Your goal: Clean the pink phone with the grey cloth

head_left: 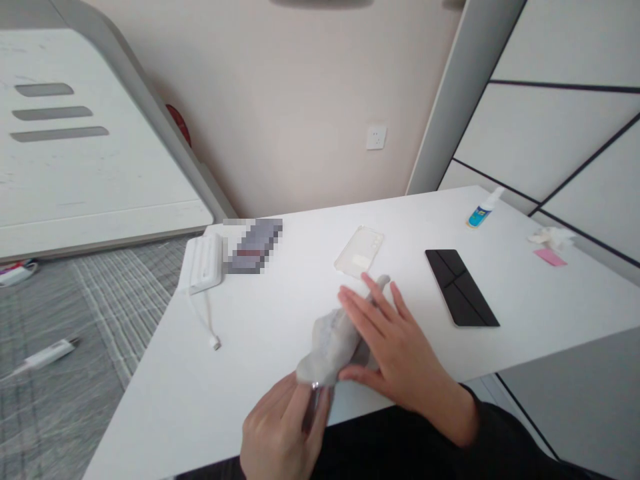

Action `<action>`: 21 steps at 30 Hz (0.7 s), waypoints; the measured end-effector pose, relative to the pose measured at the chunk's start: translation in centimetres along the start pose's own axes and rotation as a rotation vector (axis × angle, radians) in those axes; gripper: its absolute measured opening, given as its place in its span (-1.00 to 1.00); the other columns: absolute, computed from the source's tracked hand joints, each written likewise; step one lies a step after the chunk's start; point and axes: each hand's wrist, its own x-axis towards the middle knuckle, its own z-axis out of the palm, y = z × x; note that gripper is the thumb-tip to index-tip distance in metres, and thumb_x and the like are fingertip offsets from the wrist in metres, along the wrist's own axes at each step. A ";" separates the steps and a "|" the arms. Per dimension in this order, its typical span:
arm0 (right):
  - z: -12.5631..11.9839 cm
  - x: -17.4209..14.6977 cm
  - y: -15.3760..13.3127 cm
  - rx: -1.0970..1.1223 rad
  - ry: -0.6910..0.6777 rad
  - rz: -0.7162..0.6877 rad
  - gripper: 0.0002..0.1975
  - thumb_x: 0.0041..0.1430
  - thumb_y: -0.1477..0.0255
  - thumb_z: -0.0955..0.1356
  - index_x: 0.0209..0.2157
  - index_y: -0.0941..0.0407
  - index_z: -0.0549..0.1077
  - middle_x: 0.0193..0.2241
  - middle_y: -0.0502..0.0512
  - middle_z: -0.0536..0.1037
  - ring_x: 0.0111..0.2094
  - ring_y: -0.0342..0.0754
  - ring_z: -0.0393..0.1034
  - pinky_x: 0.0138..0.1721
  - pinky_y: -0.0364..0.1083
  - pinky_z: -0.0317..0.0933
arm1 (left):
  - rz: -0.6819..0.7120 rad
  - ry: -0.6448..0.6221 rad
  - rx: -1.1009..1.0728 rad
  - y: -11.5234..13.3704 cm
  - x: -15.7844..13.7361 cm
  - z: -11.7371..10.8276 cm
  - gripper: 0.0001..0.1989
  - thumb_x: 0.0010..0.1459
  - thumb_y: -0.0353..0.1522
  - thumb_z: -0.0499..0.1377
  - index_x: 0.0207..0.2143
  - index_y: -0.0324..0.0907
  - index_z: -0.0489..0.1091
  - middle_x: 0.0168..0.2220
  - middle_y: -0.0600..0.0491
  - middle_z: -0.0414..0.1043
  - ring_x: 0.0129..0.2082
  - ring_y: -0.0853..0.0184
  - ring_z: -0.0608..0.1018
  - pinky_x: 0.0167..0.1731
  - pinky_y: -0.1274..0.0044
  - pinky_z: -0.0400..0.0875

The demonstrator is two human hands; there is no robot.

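Observation:
Low in the middle of the head view, my left hand (280,427) is closed around the lower end of a phone (313,407). Only a shiny edge of the phone shows; the rest is hidden. A crumpled light grey cloth (333,340) drapes over its upper part. My right hand (395,347) grips the cloth against the phone, with long fingers laid across it and the thumb on the near side. Just beyond my hands, a clear phone case (360,250) lies on the white table (240,380).
A black-screened tablet (461,288) lies to the right, with a spray bottle (485,208) behind it. Crumpled tissue (553,237) and a pink slip (550,257) are far right. A white power bank (203,261) with a short cable and a blurred dark packet (257,245) sit left.

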 end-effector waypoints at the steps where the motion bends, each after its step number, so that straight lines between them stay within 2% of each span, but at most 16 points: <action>1: 0.1 0.0 0.1 -0.018 0.012 0.049 0.01 0.32 -0.23 0.14 0.46 0.29 0.03 0.48 0.15 0.07 0.52 0.39 -0.38 0.38 0.50 -0.09 | -0.004 -0.010 -0.005 0.0 0.0 0.0 -0.89 0.39 -0.35 0.15 -0.13 -0.18 0.44 -0.33 -0.01 0.63 -0.42 0.30 0.67 -0.38 0.55 0.54; 2: 0.2 -0.1 -0.1 -0.024 0.013 0.056 0.04 0.31 -0.25 0.14 0.46 0.30 0.02 0.49 0.16 0.05 0.51 0.43 -0.40 0.36 0.52 -0.07 | -0.003 -0.016 -0.014 0.1 0.0 0.0 -0.87 0.38 -0.36 0.16 -0.09 -0.18 0.45 -0.28 -0.03 0.65 -0.36 0.29 0.69 -0.33 0.55 0.56; 4: 0.2 -0.3 -0.8 -0.001 -0.007 -0.065 0.05 0.28 -0.29 0.10 0.47 0.24 0.03 0.51 0.09 0.00 0.52 0.39 -0.39 0.38 0.42 0.00 | 0.010 -0.005 -0.033 0.0 -0.1 0.0 -0.86 0.40 -0.38 0.11 -0.12 -0.20 0.45 -0.28 -0.05 0.65 -0.31 0.28 0.70 -0.32 0.56 0.57; 6: 0.2 -0.5 -1.5 0.030 -0.027 -0.217 0.01 0.29 -0.29 0.05 0.47 0.16 0.04 0.51 0.01 -0.02 0.53 0.23 -0.32 0.41 0.26 0.05 | 0.013 0.008 -0.045 -0.1 -0.2 0.0 -0.80 0.39 -0.42 0.05 -0.30 -0.17 0.42 -0.43 0.00 0.59 -0.42 0.31 0.67 -0.42 0.57 0.53; 7: 0.2 -0.5 -1.5 0.034 -0.027 -0.236 -0.02 0.32 -0.27 0.04 0.47 0.15 0.04 0.51 0.00 0.00 0.53 0.17 -0.28 0.42 0.23 0.04 | 0.012 0.011 -0.043 -0.1 -0.3 0.0 -0.76 0.38 -0.42 0.05 -0.38 -0.14 0.38 -0.51 0.04 0.53 -0.50 0.32 0.63 -0.48 0.57 0.50; 9: 0.3 -0.5 -0.9 0.015 -0.007 -0.132 -0.04 0.35 -0.22 0.06 0.47 0.21 0.03 0.49 0.10 0.06 0.52 0.18 -0.23 0.43 0.31 -0.03 | -0.004 0.002 -0.024 0.0 -0.2 0.0 -0.77 0.37 -0.40 0.10 -0.40 -0.14 0.37 -0.55 0.08 0.48 -0.57 0.34 0.57 -0.52 0.56 0.46; 11: 0.4 -0.4 -0.2 -0.004 0.016 0.032 -0.01 0.35 -0.22 0.11 0.46 0.30 0.03 0.47 0.24 0.10 0.51 0.32 -0.24 0.40 0.45 -0.10 | -0.012 -0.025 -0.008 0.0 -0.2 0.0 -0.88 0.37 -0.35 0.16 -0.26 -0.17 0.44 -0.44 0.04 0.57 -0.51 0.33 0.61 -0.46 0.56 0.49; 12: 0.5 -0.4 -0.1 -0.002 0.021 0.061 0.02 0.33 -0.23 0.13 0.45 0.32 0.06 0.47 0.26 0.10 0.51 0.38 -0.26 0.39 0.48 -0.11 | -0.015 -0.036 -0.007 0.0 -0.2 0.0 -0.91 0.37 -0.34 0.18 -0.18 -0.17 0.45 -0.37 0.01 0.61 -0.46 0.32 0.64 -0.42 0.56 0.51; 15: 0.8 -0.8 -0.9 0.060 0.022 -0.084 0.01 0.27 -0.29 0.14 0.42 0.23 0.17 0.47 0.13 0.13 0.52 0.34 -0.29 0.43 0.37 -0.07 | 0.004 -0.013 -0.001 -0.2 -0.4 0.0 -0.87 0.42 -0.34 0.11 -0.16 -0.17 0.44 -0.38 0.01 0.62 -0.45 0.32 0.66 -0.41 0.57 0.54; 17: 1.2 -0.9 -1.8 0.103 0.059 -0.166 -0.08 0.29 -0.26 0.17 0.37 0.16 0.26 0.43 0.10 0.24 0.51 0.22 -0.19 0.47 0.28 -0.10 | 0.033 0.002 0.018 -0.5 -0.7 0.0 -0.79 0.45 -0.30 0.05 -0.18 -0.17 0.44 -0.38 -0.01 0.63 -0.43 0.28 0.69 -0.41 0.55 0.57; 21: 2.5 -0.3 -2.0 0.165 0.134 -0.058 -0.35 0.36 -0.10 0.26 0.16 0.15 0.40 0.17 0.24 0.51 0.41 0.19 0.09 0.47 0.34 -0.19 | 0.082 -0.148 -0.061 -0.9 -0.5 -0.3 -0.69 0.46 -0.22 0.02 0.00 -0.21 0.44 -0.12 -0.12 0.67 -0.17 0.21 0.73 -0.18 0.51 0.64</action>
